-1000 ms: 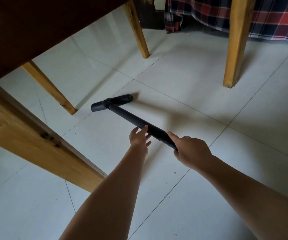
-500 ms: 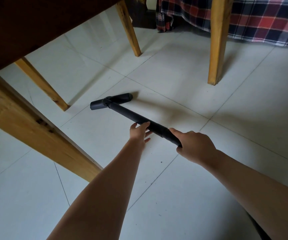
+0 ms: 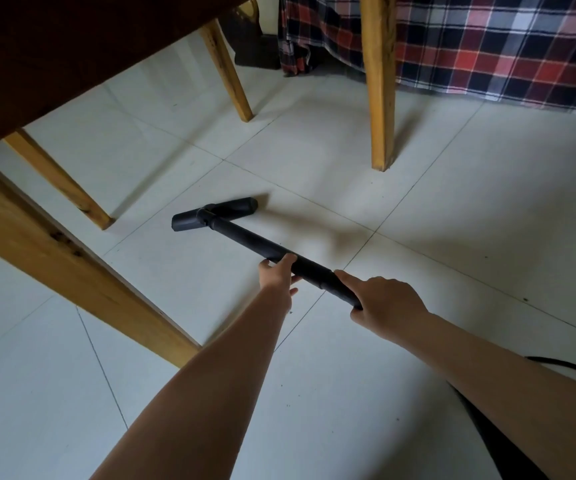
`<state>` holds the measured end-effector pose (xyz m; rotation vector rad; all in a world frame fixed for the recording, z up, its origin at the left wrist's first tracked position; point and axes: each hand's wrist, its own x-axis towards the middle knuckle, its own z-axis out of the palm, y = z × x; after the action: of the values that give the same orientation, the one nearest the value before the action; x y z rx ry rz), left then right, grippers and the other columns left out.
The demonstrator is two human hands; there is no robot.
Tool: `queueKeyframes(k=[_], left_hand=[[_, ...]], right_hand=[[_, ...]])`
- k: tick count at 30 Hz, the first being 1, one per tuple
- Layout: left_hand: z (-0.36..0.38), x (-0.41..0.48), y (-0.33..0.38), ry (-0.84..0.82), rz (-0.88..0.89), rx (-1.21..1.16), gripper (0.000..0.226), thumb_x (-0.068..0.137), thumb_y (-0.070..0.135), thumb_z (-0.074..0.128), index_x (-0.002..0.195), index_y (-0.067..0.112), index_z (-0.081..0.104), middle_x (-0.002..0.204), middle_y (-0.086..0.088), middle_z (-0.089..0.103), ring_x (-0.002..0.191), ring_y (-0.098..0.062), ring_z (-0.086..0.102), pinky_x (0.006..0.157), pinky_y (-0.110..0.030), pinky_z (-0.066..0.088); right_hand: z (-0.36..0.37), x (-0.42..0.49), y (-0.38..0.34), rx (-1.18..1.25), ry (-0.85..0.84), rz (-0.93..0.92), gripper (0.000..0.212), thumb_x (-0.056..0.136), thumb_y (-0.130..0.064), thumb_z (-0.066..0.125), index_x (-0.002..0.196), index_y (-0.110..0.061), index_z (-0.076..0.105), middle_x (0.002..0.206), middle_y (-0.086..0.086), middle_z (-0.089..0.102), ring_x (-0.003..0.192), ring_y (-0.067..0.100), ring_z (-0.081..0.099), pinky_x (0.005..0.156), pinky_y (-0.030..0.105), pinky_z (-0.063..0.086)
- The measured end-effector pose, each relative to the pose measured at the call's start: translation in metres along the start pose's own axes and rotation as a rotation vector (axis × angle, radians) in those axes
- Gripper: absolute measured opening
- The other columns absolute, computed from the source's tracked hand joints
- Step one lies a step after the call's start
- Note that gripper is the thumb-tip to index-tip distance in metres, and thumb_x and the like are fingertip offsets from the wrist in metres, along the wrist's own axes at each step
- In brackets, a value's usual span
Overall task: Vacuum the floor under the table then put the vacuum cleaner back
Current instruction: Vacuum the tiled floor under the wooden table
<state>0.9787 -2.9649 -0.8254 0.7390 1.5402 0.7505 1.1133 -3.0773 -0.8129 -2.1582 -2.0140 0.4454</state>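
I count four wooden legs: upper centre (image 3: 227,69), upper right (image 3: 380,81), left (image 3: 58,180), lower left (image 3: 82,275). One black vacuum wand (image 3: 262,242), one floor nozzle (image 3: 214,214), two hands, one plaid cloth (image 3: 487,39).

Single head-worn view, looking forward and steeply down past both forearms at the tiled floor (image 3: 470,216), close beneath the counter (image 3: 54,57) edge at upper left, plaid cloth (image 3: 487,46) beyond.
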Motion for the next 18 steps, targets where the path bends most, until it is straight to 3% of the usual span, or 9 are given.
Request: queueKeyframes(k=[5,13,15,18], left_hand=[[-0.001,-0.004,-0.005,-0.004,0.02,0.01,0.048,0.089,0.017,0.058,0.134,0.011,0.041,0.121,-0.01,0.063,0.078,-0.017,0.065,0.085,-0.036,0.046],[-0.015,0.007,-0.003,0.011,0.104,0.125,0.068,0.089,0.023,0.063,0.146,0.015,0.027,0.123,-0.01,0.058,0.098,-0.018,0.055,0.102,-0.04,0.037],[-0.022,0.013,0.003,0.019,0.113,0.139,0.07,0.09,0.02,0.062,0.148,0.015,0.024,0.128,-0.011,0.057,0.097,-0.018,0.056,0.106,-0.042,0.037],[-0.029,0.023,0.01,0.012,0.141,0.17,0.07,0.09,0.018,0.062,0.148,0.015,0.024,0.119,-0.009,0.06,0.094,-0.017,0.058,0.102,-0.04,0.042]], right_hand=[[-0.001,-0.006,0.0,-0.02,-0.011,0.003,0.061,0.088,-0.02,0.045,0.142,-0.034,0.022,0.079,0.0,0.046,0.07,0.024,0.047,0.062,0.028,0.036],[0.001,0.004,0.004,-0.015,-0.02,-0.002,0.063,0.089,-0.02,0.044,0.145,-0.036,0.019,0.081,-0.001,0.046,0.073,0.022,0.046,0.065,0.028,0.035],[0.002,0.01,0.004,-0.014,-0.016,-0.003,0.064,0.089,-0.02,0.044,0.145,-0.036,0.019,0.074,-0.002,0.043,0.073,0.022,0.046,0.065,0.028,0.035],[0.005,0.021,0.001,-0.007,-0.008,-0.021,0.063,0.087,-0.019,0.045,0.143,-0.036,0.021,0.068,-0.004,0.039,0.072,0.023,0.046,0.063,0.028,0.034]])
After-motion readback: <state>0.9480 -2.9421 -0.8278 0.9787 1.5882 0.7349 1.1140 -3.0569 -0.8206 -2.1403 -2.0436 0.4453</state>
